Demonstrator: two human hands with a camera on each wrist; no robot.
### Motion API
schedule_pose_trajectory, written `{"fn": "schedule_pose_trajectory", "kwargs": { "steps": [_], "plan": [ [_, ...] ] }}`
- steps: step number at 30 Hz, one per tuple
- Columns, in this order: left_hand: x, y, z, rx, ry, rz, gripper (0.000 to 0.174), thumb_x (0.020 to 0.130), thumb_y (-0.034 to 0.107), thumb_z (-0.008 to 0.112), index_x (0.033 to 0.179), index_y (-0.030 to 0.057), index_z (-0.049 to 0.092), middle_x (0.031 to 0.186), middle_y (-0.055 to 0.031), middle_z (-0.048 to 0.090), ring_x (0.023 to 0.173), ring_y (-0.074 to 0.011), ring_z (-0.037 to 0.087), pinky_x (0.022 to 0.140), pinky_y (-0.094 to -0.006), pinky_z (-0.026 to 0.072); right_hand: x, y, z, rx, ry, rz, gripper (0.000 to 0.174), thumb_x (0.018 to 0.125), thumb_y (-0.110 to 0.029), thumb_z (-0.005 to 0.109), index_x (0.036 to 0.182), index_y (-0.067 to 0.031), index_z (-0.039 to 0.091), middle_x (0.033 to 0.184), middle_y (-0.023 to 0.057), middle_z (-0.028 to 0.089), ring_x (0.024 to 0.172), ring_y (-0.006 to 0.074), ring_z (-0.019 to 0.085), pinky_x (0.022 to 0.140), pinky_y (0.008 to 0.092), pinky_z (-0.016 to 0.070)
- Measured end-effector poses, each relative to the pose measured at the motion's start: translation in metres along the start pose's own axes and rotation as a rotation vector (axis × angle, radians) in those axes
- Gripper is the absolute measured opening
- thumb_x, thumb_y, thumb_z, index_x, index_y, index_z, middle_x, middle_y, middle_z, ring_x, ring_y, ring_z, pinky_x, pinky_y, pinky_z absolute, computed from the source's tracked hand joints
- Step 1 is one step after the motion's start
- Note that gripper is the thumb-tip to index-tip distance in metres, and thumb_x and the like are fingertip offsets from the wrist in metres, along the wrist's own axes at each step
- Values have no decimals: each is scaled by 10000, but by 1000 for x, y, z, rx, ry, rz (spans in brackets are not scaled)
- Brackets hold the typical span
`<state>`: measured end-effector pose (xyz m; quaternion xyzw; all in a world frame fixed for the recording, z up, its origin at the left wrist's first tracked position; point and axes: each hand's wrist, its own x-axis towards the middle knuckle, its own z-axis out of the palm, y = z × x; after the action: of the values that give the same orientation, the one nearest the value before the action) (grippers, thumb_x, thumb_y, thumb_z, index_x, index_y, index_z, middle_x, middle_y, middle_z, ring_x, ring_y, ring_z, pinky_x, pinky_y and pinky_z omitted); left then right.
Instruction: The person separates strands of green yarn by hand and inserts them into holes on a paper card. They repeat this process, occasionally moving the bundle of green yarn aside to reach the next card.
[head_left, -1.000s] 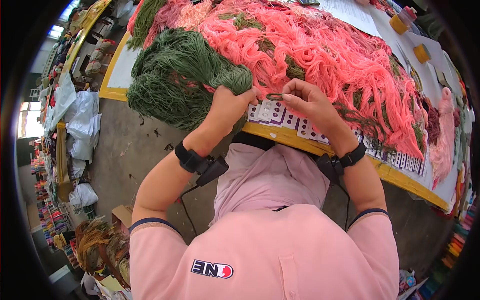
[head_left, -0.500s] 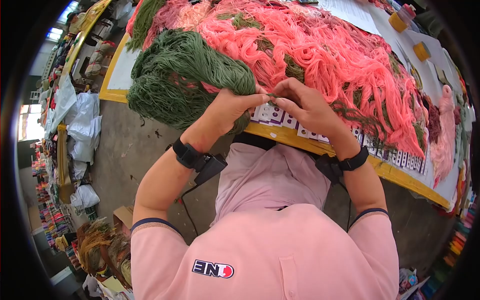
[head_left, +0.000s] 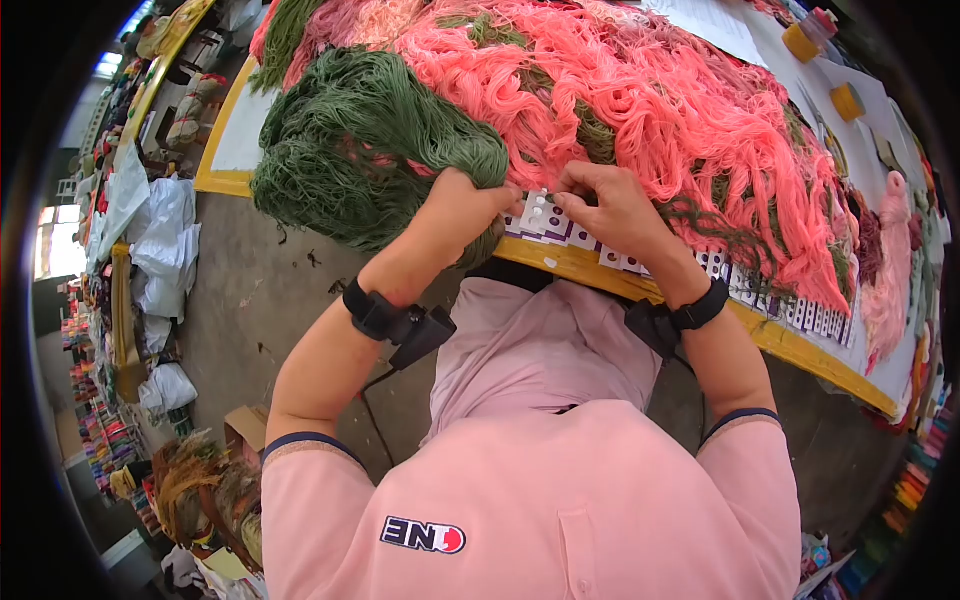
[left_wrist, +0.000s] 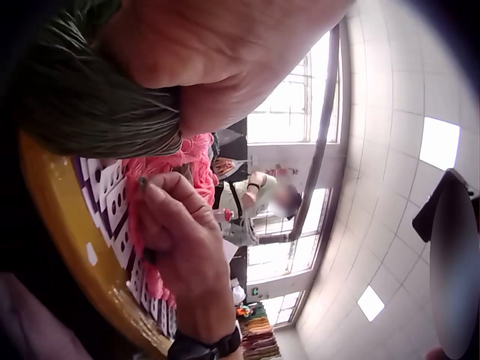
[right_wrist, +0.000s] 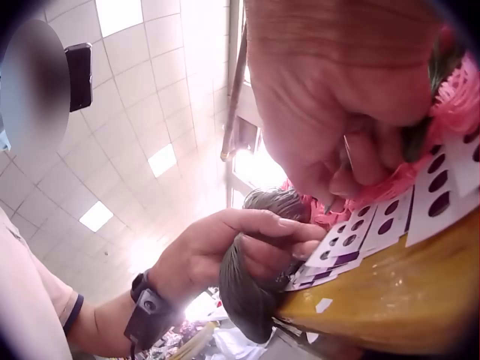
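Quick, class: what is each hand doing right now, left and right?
Left hand: closed, gripping the green yarn skein.
Right hand: closed, pinching a green strand over the punched cards.

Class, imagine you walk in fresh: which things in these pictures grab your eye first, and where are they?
A great heap of pink yarn covers the yellow-edged table. At its left end lies a thick green yarn hank, gripped by the left hand. Beside it the right hand pinches a green strand over a row of punched white cards at the table's near edge.
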<state>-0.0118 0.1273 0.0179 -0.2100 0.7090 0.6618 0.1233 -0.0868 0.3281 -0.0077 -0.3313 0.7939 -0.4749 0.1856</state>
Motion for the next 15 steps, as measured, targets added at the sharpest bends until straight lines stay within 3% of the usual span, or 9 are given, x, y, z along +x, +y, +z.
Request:
{"fn": "schedule_pose_trajectory", "kwargs": {
  "steps": [4,13,15],
  "plan": [
    [5,4,6,-20,-111,-34,145,802,0,632,933,-28,690,766,-35,651,639,-98,535,569,-250,422,4,-1,-1,-2,-19,9,73,844,-56,629,877,6,608,681,28,563,634,77,505,576,269,436],
    [18,3,9,41,-92,-75,57,817,35,680,851,-12,684,732,-21,631,584,-97,527,520,-239,397,10,-1,3,-126,4,-68,103,833,-94,630,870,0,609,678,75,593,623,119,547,597,299,466],
    [19,1,11,50,-83,-59,70,785,32,676,831,-21,668,714,-42,624,585,-121,551,518,-269,425,10,-1,4,-111,5,-65,106,834,-92,633,871,5,614,679,89,598,612,132,556,594,304,470]
  ]
}}
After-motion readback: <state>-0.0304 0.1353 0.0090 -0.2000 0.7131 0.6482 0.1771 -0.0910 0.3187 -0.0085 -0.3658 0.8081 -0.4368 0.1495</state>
